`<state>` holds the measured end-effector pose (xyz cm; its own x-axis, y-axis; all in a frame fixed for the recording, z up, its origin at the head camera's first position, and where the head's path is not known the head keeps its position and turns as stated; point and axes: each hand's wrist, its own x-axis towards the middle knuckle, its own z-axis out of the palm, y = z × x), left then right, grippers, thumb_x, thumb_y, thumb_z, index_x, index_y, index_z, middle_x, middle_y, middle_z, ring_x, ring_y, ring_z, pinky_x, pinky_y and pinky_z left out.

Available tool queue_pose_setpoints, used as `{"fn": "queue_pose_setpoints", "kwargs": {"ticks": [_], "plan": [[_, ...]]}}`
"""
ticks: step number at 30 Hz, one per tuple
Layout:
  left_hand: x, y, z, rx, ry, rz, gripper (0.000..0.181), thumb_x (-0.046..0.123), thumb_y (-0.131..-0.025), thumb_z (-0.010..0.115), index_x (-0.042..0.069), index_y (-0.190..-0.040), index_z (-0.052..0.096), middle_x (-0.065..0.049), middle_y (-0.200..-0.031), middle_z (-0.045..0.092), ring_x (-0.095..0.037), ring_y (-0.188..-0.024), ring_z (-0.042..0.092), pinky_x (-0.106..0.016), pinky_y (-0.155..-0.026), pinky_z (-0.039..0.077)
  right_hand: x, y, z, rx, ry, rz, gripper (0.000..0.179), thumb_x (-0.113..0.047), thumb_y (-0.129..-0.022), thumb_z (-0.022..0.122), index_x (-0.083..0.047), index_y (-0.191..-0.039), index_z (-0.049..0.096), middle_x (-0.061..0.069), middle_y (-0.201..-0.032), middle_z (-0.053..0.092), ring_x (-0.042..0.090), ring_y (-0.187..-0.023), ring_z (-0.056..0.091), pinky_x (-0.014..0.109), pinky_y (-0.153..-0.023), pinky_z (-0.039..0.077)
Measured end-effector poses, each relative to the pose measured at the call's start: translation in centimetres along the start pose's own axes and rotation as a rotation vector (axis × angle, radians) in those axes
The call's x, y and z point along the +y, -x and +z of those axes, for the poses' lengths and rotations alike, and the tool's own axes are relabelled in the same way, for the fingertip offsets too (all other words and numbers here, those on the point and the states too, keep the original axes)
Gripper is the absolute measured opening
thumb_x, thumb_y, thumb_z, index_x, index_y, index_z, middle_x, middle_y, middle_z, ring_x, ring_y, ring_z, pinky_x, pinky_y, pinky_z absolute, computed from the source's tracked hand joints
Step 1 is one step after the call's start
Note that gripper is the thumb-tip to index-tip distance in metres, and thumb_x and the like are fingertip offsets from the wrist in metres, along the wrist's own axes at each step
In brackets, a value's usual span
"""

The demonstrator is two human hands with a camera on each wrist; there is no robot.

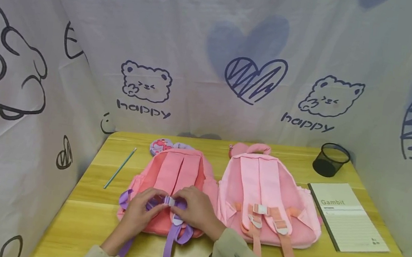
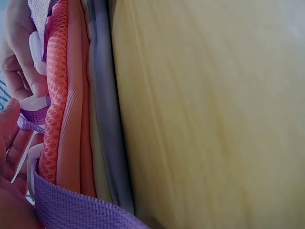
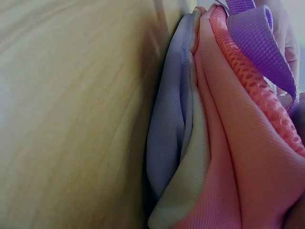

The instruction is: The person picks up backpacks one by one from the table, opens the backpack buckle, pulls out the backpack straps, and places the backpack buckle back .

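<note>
A coral-pink backpack lies with its shoulder straps facing up, and a small white buckle on purple webbing spans those straps. My left hand pinches the buckle's left end between thumb and fingers. From the other side, my right hand pinches its right end. Fingertips of both hands meet closely at the white buckle in the left wrist view. A purple strap hangs over the bag's lower edge, and a looped purple strap partly hides the right hand in the right wrist view.
To the right lies a light pink backpack with a fastened white chest buckle. A black mesh pen holder stands behind a Gambit notebook. On the left rests a green pencil. Printed cloth surrounds the wooden table.
</note>
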<state>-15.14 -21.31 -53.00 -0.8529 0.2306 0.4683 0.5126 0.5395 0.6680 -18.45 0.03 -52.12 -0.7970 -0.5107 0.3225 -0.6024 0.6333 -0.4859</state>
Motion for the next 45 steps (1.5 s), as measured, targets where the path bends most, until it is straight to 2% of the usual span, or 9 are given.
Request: {"fn": "queue_pose_setpoints", "kwargs": {"ticks": [9,14,23,30,32,38,45], "plan": [[0.0,0.0,-0.3,-0.004,0.029,-0.081,0.030,0.010,-0.089,0.081,0.020,-0.115,0.070,0.006,-0.106,0.071,-0.012,-0.094,0.068,-0.028,-0.076,0.057,0.1,-0.1,-0.4,0.022,-0.030,-0.026,0.024,-0.031,-0.085,0.083,-0.020,-0.106,0.076,-0.007,-0.092,0.069,0.007,-0.084,0.057,0.022,-0.073,0.048],[0.0,0.0,-0.5,-0.008,0.054,-0.102,0.030,0.009,-0.090,0.080,0.020,-0.116,0.069,0.006,-0.106,0.071,-0.011,-0.092,0.067,-0.025,-0.074,0.056,0.2,-0.4,-1.0,0.023,-0.045,-0.027,0.024,-0.030,-0.086,0.083,-0.019,-0.106,0.077,-0.007,-0.093,0.068,0.006,-0.083,0.055,0.021,-0.072,0.047],[0.3,-0.6,-0.8,-0.040,0.002,-0.086,0.028,0.015,-0.091,0.080,0.020,-0.117,0.069,0.007,-0.104,0.071,-0.008,-0.091,0.067,-0.029,-0.075,0.058,0.1,-0.6,-2.3,0.002,-0.033,-0.054,0.022,-0.030,-0.089,0.082,-0.018,-0.108,0.077,-0.005,-0.097,0.069,0.010,-0.088,0.058,0.025,-0.076,0.050],[0.4,-1.0,-0.6,-0.055,-0.044,-0.046,0.030,0.015,-0.091,0.080,0.020,-0.119,0.070,0.008,-0.103,0.072,-0.006,-0.087,0.065,-0.030,-0.074,0.058,0.4,-0.7,-2.6,0.004,-0.003,-0.078,0.022,-0.031,-0.090,0.081,-0.018,-0.107,0.077,-0.005,-0.099,0.069,0.011,-0.091,0.059,0.028,-0.079,0.052],[0.4,-1.1,-0.5,-0.050,-0.025,-0.052,0.030,0.014,-0.090,0.080,0.020,-0.118,0.071,0.008,-0.103,0.072,-0.006,-0.087,0.065,-0.028,-0.074,0.058,0.5,-0.7,-2.5,0.011,-0.008,-0.081,0.022,-0.031,-0.090,0.081,-0.018,-0.107,0.076,-0.005,-0.099,0.069,0.011,-0.091,0.059,0.029,-0.080,0.052],[0.0,-0.9,-0.2,-0.043,0.085,-0.121,0.026,0.016,-0.091,0.080,0.023,-0.114,0.072,0.008,-0.101,0.074,-0.005,-0.090,0.066,-0.026,-0.076,0.056,0.7,-0.5,-1.9,0.051,-0.072,-0.087,0.024,-0.028,-0.086,0.085,-0.018,-0.106,0.076,-0.004,-0.099,0.069,0.011,-0.092,0.059,0.028,-0.080,0.052],[-0.4,-0.6,0.4,-0.046,0.122,-0.137,0.025,0.017,-0.091,0.079,0.022,-0.114,0.073,0.007,-0.100,0.074,-0.007,-0.090,0.066,-0.026,-0.077,0.056,1.0,-0.3,-0.9,0.077,-0.102,-0.078,0.026,-0.029,-0.083,0.087,-0.019,-0.103,0.075,-0.005,-0.098,0.072,0.011,-0.092,0.060,0.028,-0.079,0.051]]}}
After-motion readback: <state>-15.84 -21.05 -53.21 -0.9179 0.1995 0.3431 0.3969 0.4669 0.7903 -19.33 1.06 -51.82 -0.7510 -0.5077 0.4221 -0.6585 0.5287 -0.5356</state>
